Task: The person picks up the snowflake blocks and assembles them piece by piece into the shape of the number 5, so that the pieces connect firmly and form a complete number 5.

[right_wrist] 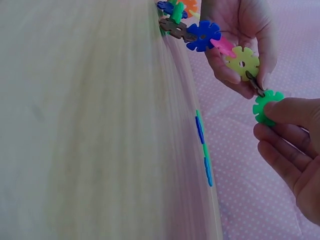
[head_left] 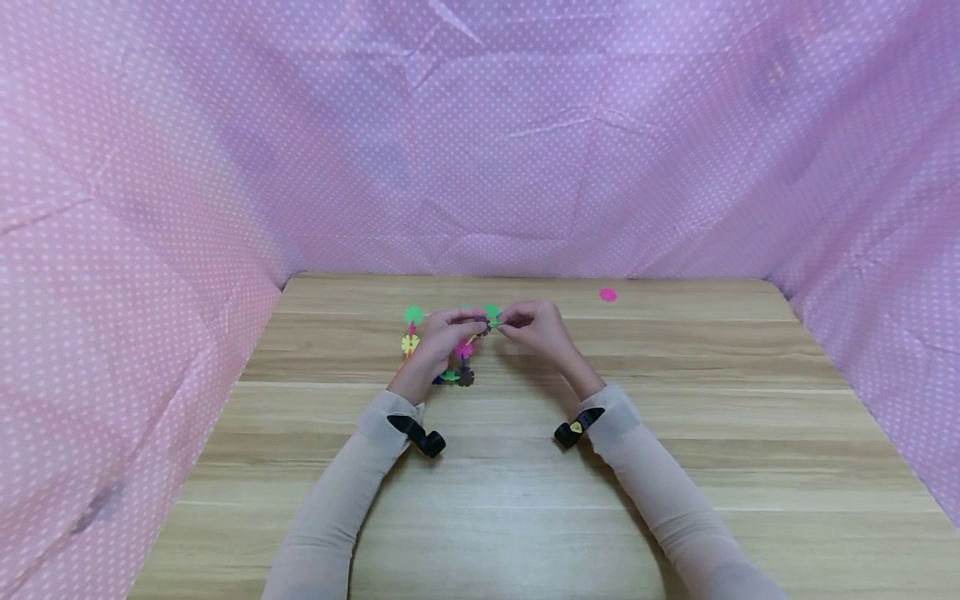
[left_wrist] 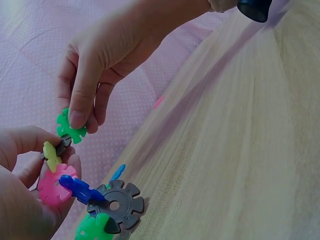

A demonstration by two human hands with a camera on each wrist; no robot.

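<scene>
My right hand [head_left: 542, 329] pinches a green notched plastic disc [right_wrist: 268, 98] between thumb and fingers. That disc meets a brown disc [right_wrist: 255, 85] at the end of a chain of interlocking discs. My left hand [head_left: 442, 337] pinches the chain near this end, where the brown disc joins a yellow disc [right_wrist: 242, 64]. From there the chain runs through a pink disc [left_wrist: 56, 186] and a blue disc [left_wrist: 80, 189] to another brown disc [left_wrist: 127, 202] and a green disc [left_wrist: 95, 228]. The left hand hides part of the chain in the head view.
A loose pink disc [head_left: 608, 295] lies near the wooden table's back edge, right of the hands. In the right wrist view, several green and blue discs [right_wrist: 200, 131] lie on the table, seen nearly edge-on. A pink dotted cloth [head_left: 525, 167] hangs behind and at both sides.
</scene>
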